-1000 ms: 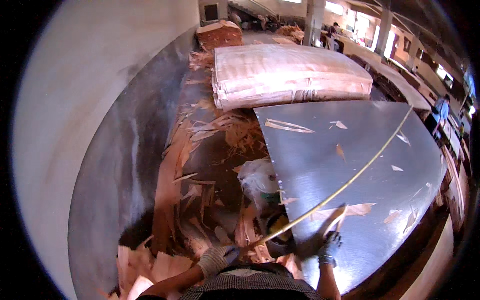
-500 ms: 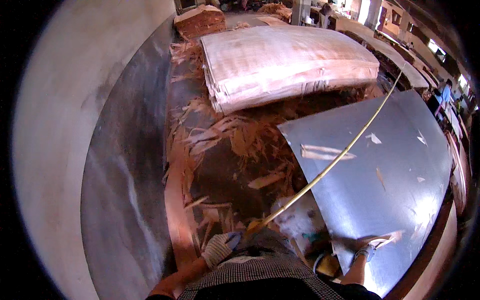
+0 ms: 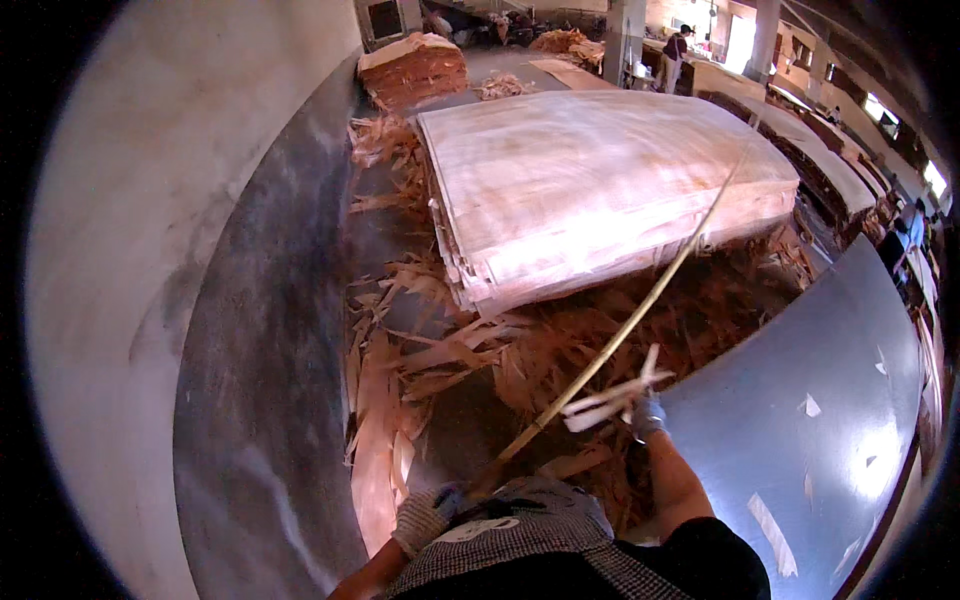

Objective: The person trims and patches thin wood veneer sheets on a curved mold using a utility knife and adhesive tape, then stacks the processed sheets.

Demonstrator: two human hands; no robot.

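In a knitted grey-white glove, my left hand (image 3: pixel 425 517) is closed low at my waist around the near end of a long, thin bamboo pole (image 3: pixel 606 353). The pole slants away up and to the right, its tip blurred over the big stack. My gloved right hand (image 3: pixel 648 415) reaches out past the left edge of a smooth grey sheet (image 3: pixel 770 370). Pale wood veneer strips (image 3: pixel 603 403) stick out of its closed fingers. A few small veneer scraps (image 3: pixel 772 535) lie on the sheet. My checked apron hides part of the left hand's grip.
A tall stack of pale veneer sheets (image 3: pixel 610 170) fills the middle. Reddish veneer scraps (image 3: pixel 500 365) litter the floor. A smaller stack (image 3: pixel 412 72) stands behind, near the left wall (image 3: pixel 120 250). More stacks line the right. A person (image 3: pixel 676 58) stands far back.
My right hand has moved from the grey sheet leftward and away from me, and now holds veneer strips off the sheet. The pole stays in my left hand. The view has shifted.
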